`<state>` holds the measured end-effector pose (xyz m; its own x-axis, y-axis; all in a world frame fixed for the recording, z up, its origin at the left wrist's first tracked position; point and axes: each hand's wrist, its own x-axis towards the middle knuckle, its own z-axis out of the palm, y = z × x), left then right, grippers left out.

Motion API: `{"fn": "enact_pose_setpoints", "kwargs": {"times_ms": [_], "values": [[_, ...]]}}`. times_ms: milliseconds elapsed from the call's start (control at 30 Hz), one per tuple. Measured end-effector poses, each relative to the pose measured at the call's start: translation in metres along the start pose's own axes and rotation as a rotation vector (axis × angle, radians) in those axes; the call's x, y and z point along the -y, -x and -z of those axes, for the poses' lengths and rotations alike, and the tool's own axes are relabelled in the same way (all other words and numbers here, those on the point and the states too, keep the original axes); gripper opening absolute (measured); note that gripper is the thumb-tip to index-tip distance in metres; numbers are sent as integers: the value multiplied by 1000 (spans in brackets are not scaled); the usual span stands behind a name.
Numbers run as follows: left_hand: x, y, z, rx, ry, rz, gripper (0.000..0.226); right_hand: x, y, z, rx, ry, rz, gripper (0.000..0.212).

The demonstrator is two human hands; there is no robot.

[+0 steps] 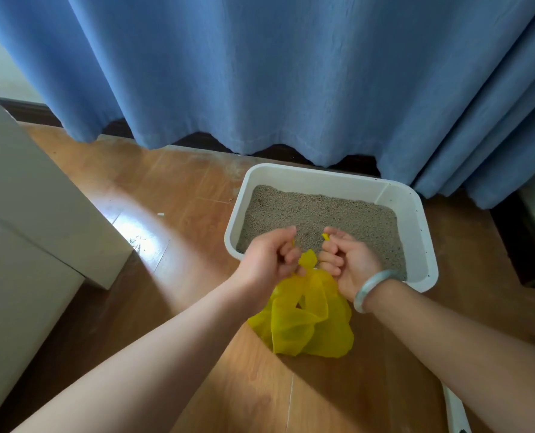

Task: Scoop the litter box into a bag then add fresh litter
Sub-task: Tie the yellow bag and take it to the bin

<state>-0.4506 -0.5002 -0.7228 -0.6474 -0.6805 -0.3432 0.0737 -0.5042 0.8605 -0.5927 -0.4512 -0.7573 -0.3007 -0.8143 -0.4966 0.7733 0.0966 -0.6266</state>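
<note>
Your yellow bag (310, 326) is thin, translucent plastic, crumpled in soft folds. Its lower part rests on the wooden floor (166, 182) just in front of the litter box (428, 245). Its top is gathered into twisted strips that rise between your hands. Your left hand (271, 257) is curled into a fist around one strip. Your right hand (349, 262), with a pale green bracelet (371, 289) on the wrist, is curled round the other. A small yellow tip pokes out above each fist. The two hands sit close together over the near edge of the box.

The litter box is a white rectangular tray with rounded corners, holding a fairly even bed of grey granular litter (322, 214). It stands on the floor below a blue curtain (291, 73).

The bag's folds hide whatever is inside it. The strips may be knotted between your fists, but your fingers cover that spot. Your hands also block part of the box's near rim. A white object (455, 410) at the lower right is cut off by the frame edge.
</note>
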Motion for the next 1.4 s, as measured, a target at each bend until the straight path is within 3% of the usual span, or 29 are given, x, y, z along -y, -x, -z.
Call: {"fn": "enact_pose_setpoints", "kwargs": {"times_ms": [100, 233, 333, 500, 633, 700, 833, 933, 1033, 1200, 1267, 1400], "values": [[26, -4, 12, -90, -515, -180, 39, -7, 0, 6, 61, 462, 151, 20], [43, -7, 33, -111, -960, -235, 42, -22, 2, 23, 208, 1232, 530, 18], [44, -3, 53, -61, -1216, -237, 39, -17, 2, 41, 299, 1499, 645, 6], [41, 3, 80, -18, -1382, -195, 40, -9, 4, 73, 272, 1751, 580, 4], [44, 3, 68, -47, -1393, -247, 40, -7, 1, 68, 227, 1739, 559, 6], [42, 5, 64, -97, -1262, -283, 36, -4, 2, 58, 213, 1651, 588, 5], [23, 10, 47, -103, -877, -299, 12, 1, 14, 24, 218, 1036, 341, 14], [17, 5, 33, -63, -577, -209, 17, 4, 19, 9, 249, 718, 177, 16], [20, 1, 34, 63, -730, -138, 26, 7, 20, 11, 323, 854, 125, 15], [25, 1, 46, 187, -1146, -88, 29, 10, 25, 27, 435, 1488, 260, 12], [24, 3, 47, 163, -1140, -108, 24, 10, 28, 30, 418, 1472, 269, 15], [22, 5, 36, 111, -1039, -207, 30, 11, 31, 21, 394, 1177, 220, 24]]}}
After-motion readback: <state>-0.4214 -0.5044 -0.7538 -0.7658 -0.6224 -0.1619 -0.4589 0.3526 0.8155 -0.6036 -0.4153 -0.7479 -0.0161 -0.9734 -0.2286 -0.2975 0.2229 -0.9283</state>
